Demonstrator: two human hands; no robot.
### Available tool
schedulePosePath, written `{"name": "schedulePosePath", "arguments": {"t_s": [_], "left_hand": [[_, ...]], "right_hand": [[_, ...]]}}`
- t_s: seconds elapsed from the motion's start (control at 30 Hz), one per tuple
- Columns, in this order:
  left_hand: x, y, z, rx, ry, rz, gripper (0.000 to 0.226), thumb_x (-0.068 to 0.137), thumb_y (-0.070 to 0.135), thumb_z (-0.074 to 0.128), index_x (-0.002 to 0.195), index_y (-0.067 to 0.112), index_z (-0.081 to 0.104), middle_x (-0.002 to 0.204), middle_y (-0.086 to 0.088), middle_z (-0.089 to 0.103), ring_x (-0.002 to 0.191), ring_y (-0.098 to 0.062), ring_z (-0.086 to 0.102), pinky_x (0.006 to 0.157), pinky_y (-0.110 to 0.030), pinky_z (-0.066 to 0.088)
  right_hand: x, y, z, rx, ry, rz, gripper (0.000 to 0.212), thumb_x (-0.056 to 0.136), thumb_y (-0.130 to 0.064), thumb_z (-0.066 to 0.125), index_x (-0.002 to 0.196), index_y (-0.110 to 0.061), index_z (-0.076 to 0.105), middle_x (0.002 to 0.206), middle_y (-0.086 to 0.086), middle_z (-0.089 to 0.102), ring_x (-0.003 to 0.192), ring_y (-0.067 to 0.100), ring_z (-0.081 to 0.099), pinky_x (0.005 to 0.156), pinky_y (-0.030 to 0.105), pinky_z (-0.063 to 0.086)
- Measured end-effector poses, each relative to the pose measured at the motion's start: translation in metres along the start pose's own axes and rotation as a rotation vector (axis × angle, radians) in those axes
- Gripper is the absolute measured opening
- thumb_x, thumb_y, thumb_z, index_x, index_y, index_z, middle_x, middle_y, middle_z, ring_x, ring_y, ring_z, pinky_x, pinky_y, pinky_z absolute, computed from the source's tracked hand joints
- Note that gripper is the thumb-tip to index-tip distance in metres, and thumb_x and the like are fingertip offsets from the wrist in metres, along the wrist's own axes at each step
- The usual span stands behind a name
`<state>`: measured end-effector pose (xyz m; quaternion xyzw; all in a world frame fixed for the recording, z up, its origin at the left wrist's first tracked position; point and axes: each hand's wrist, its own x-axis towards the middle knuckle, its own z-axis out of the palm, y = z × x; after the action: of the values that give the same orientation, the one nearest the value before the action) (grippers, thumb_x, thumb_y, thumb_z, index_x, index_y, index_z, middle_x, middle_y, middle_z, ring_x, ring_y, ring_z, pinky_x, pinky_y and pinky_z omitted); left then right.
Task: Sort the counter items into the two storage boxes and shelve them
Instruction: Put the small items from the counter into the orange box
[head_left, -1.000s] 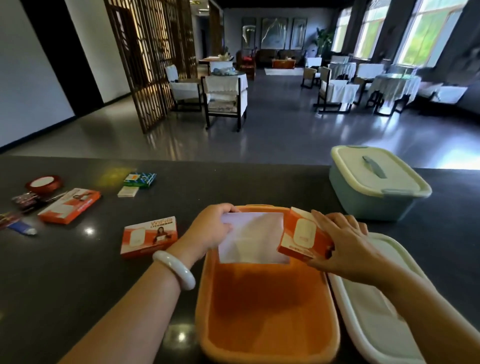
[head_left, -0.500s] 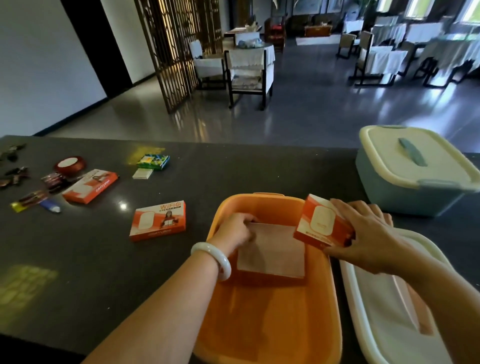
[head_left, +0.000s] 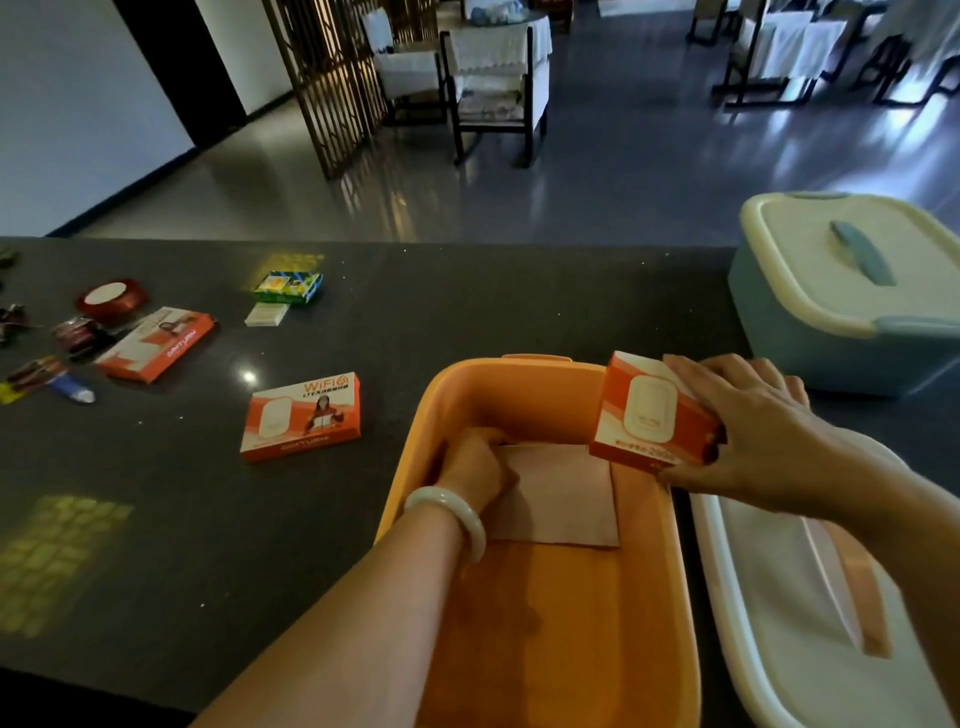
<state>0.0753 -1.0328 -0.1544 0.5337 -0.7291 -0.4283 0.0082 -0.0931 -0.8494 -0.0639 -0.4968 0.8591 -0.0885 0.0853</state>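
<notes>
The left hand (head_left: 475, 467) hides the near-left edge of the pale sheet (head_left: 561, 493) inside the orange box (head_left: 519, 384); its fingers cannot be made out. The bottom edge crops that box and the white lid (head_left: 769, 613). Small items (head_left: 31, 374) at the left edge are too blurred to identify.

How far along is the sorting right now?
Early. Done: the orange box is open, its lid beside it. In hand: the left hand lays a flat packet inside; the right hand holds a small carton. Left: the WiFi box and other counter items, the lidded blue box, shelving.
</notes>
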Motion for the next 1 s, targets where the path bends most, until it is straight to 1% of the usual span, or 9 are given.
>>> {"name": "schedulePosePath", "arguments": {"t_s": [0.1,0.23,0.4,0.47,0.53,0.6,0.73,0.83,1.0], "left_hand": [[0.0,-0.002,0.003,-0.23,0.059,-0.04,0.027,0.091,0.013,0.061,0.075,0.033,0.055,0.076,0.014,0.051,0.07,-0.013,0.052,0.057,-0.022,0.034],[-0.001,-0.004,0.009,-0.323,0.122,-0.067,0.015,0.09,0.021,0.061,0.077,0.028,0.062,0.079,0.006,0.06,0.079,-0.019,0.06,0.069,-0.031,0.043],[0.002,-0.011,0.014,-0.126,0.162,0.124,0.007,0.092,0.033,0.057,0.091,0.032,0.064,0.099,0.005,0.066,0.091,-0.019,0.06,0.093,-0.041,0.044],[0.002,-0.012,0.014,0.005,0.188,0.168,0.012,0.093,0.037,0.053,0.086,0.035,0.062,0.092,0.008,0.064,0.088,-0.018,0.06,0.087,-0.04,0.043],[0.004,-0.009,0.011,0.042,0.213,0.197,0.006,0.087,0.031,0.064,0.093,0.03,0.066,0.098,0.005,0.065,0.092,-0.021,0.06,0.08,-0.034,0.043],[0.005,-0.012,0.012,0.115,0.196,0.269,0.024,0.08,0.022,0.073,0.103,0.021,0.066,0.11,-0.003,0.062,0.101,-0.025,0.057,0.087,-0.033,0.043],[-0.001,-0.012,0.007,0.33,0.265,0.33,0.007,0.087,0.03,0.063,0.094,0.029,0.066,0.1,0.004,0.064,0.094,-0.02,0.06,0.094,-0.044,0.045],[-0.006,-0.005,0.002,0.383,0.252,0.472,0.029,0.08,0.012,0.069,0.109,0.009,0.063,0.119,-0.013,0.055,0.111,-0.03,0.051,0.094,-0.039,0.043],[-0.024,0.019,-0.024,0.334,0.336,0.628,0.033,0.09,0.009,0.06,0.12,0.022,0.06,0.126,0.001,0.05,0.116,-0.015,0.047,0.097,-0.028,0.039]], "right_hand": [[0.0,-0.002,0.0,-0.001,-0.01,0.005,0.111,0.064,-0.07,0.069,0.149,-0.037,0.005,0.142,-0.006,0.024,0.129,0.018,0.018,0.112,0.043,0.018],[0.0,-0.003,0.0,0.004,-0.013,0.006,0.11,0.065,-0.069,0.069,0.149,-0.037,0.005,0.14,-0.006,0.024,0.128,0.017,0.018,0.111,0.042,0.019],[0.001,-0.003,-0.002,0.009,-0.025,-0.012,0.112,0.063,-0.068,0.07,0.149,-0.037,0.004,0.142,-0.005,0.024,0.129,0.019,0.018,0.111,0.044,0.018],[0.001,-0.002,-0.002,0.0,-0.027,-0.014,0.113,0.064,-0.068,0.07,0.149,-0.037,0.003,0.142,-0.005,0.024,0.129,0.019,0.018,0.111,0.044,0.018],[0.001,-0.002,-0.001,0.0,-0.027,-0.012,0.112,0.064,-0.068,0.07,0.149,-0.037,0.003,0.142,-0.004,0.024,0.129,0.019,0.018,0.111,0.044,0.018],[0.001,-0.003,-0.001,0.001,-0.027,-0.009,0.112,0.064,-0.068,0.069,0.149,-0.037,0.003,0.142,-0.004,0.024,0.129,0.019,0.018,0.111,0.045,0.018],[0.0,-0.004,-0.002,0.001,-0.031,-0.002,0.112,0.065,-0.066,0.07,0.149,-0.036,0.004,0.143,-0.003,0.024,0.13,0.02,0.018,0.111,0.044,0.018],[-0.001,-0.006,-0.004,-0.005,-0.036,0.008,0.111,0.065,-0.065,0.071,0.149,-0.034,0.005,0.143,-0.002,0.024,0.13,0.021,0.019,0.111,0.045,0.018],[-0.002,-0.01,-0.005,-0.012,-0.033,0.012,0.111,0.066,-0.064,0.072,0.15,-0.034,0.005,0.144,-0.001,0.025,0.131,0.022,0.019,0.112,0.047,0.018]]}}
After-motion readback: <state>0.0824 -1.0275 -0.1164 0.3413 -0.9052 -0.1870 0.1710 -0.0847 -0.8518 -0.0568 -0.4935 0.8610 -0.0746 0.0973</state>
